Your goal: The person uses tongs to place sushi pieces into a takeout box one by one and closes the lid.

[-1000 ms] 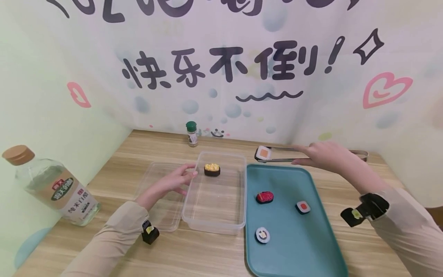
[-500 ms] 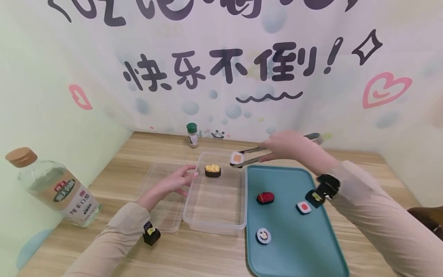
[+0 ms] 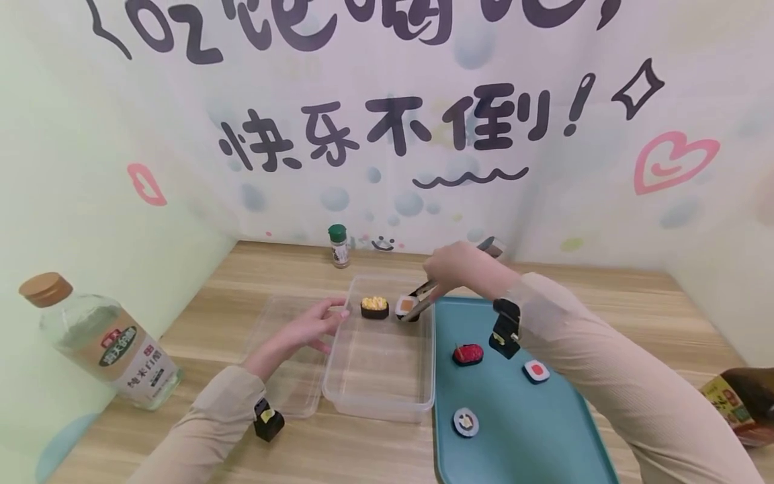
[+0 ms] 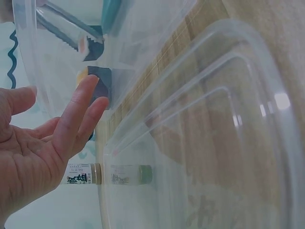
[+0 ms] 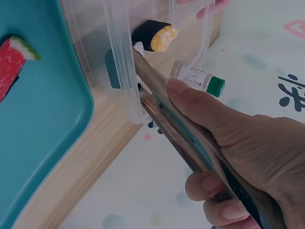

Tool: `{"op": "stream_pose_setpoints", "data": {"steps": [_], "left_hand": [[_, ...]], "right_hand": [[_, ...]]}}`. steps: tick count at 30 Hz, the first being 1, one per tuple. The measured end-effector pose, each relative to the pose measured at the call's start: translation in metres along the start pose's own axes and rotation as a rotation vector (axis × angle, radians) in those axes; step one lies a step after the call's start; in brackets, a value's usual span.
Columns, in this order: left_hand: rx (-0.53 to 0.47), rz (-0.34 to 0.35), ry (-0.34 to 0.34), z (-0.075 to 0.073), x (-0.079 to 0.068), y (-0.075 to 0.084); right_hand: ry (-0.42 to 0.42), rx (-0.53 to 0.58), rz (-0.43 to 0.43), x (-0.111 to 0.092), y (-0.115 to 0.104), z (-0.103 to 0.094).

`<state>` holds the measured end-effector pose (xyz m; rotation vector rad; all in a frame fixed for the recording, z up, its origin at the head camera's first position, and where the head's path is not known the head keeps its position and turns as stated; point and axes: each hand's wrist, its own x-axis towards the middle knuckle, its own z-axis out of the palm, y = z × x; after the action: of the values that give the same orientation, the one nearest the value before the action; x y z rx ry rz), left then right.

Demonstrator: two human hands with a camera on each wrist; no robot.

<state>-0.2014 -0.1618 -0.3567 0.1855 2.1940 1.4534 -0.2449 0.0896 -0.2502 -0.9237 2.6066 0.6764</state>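
Right hand (image 3: 457, 267): forearm angles in across the tray (image 3: 514, 440), wrist bent so the hand points down and left over the container's far right corner. Thumb along one arm of the metal tongs (image 5: 174, 136), fingers curled round the other; firm hold. Tong tips nearly together, pinching the orange-centred roll (image 3: 406, 304).

Roll sits low inside the clear container (image 3: 379, 410), near its far right corner; cannot tell whether it bears on the floor. Egg-topped piece (image 3: 375, 308) just left of it, by the far left corner.

Left hand (image 3: 310, 327): forearm up from the table's near edge, hand over the far right part of the clear lid (image 3: 290, 403). Palm faces the container, fingers spread, slightly bent, grasping nothing; fingertips at its left rim, contact unclear.

On tray: red-topped piece (image 3: 468, 354) and round roll (image 3: 465, 422) near left edge, red-centred roll (image 3: 536, 371) toward right edge.
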Motion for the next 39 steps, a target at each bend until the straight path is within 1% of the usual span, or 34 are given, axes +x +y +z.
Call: {"op": "stream_pose_setpoints", "data": {"steps": [4, 7, 11, 16, 19, 23, 26, 31, 33, 35, 39], "left_hand": [[-0.006, -0.005, 0.005, 0.001, 0.0, -0.002], [-0.007, 0.001, 0.005, 0.0, 0.001, -0.003], [-0.006, 0.006, 0.01, 0.0, 0.001, -0.005], [0.006, -0.005, 0.022, 0.0, 0.001, -0.007], [-0.001, -0.007, 0.02, 0.001, 0.003, -0.008], [-0.004, 0.0, 0.015, 0.0, 0.004, -0.008], [0.011, 0.005, 0.014, -0.001, 0.003, -0.006], [0.01, 0.003, 0.019, -0.002, 0.004, -0.006], [0.006, 0.0, 0.021, -0.002, 0.004, -0.006], [0.007, -0.004, 0.024, -0.002, 0.005, -0.006], [0.019, -0.009, 0.018, -0.002, 0.005, -0.006]], "right_hand": [[-0.051, -0.012, 0.002, 0.005, -0.004, 0.0], [-0.06, -0.03, 0.015, 0.008, -0.006, 0.001], [-0.024, -0.07, 0.029, 0.006, -0.009, 0.003], [0.071, -0.092, 0.011, -0.002, -0.007, 0.01], [0.129, -0.029, -0.008, -0.013, 0.002, 0.014], [0.192, 0.143, -0.003, -0.034, 0.021, 0.019], [0.246, 0.245, 0.042, -0.051, 0.037, 0.031], [0.331, 0.346, 0.114, -0.077, 0.062, 0.063], [0.354, 0.352, 0.117, -0.086, 0.068, 0.076], [0.357, 0.337, 0.122, -0.093, 0.072, 0.087], [0.332, 0.295, 0.111, -0.103, 0.071, 0.108]]}}
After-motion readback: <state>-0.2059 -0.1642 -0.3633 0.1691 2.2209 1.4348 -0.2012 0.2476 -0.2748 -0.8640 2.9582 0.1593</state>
